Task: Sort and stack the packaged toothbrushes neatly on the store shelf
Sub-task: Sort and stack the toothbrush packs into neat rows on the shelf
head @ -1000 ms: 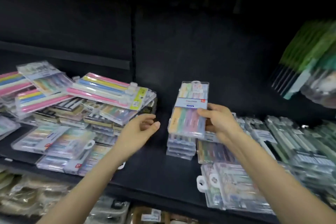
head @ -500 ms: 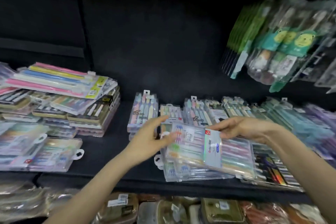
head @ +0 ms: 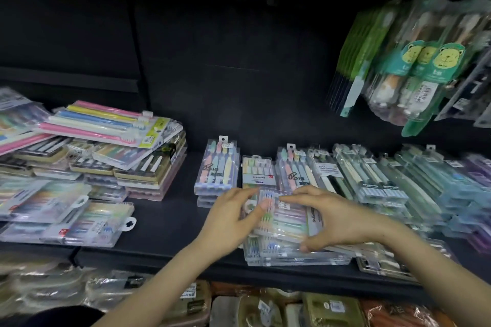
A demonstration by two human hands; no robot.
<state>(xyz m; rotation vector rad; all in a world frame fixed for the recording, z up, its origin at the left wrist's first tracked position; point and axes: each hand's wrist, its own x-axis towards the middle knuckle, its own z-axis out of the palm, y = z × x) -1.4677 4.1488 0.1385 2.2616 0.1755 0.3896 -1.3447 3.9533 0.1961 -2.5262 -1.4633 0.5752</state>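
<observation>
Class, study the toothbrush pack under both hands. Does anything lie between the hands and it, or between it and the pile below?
Nothing visible does. The left hand touches the pack at its end, the right hand grips it, and it seems to sit straight on the pile of packs.
</observation>
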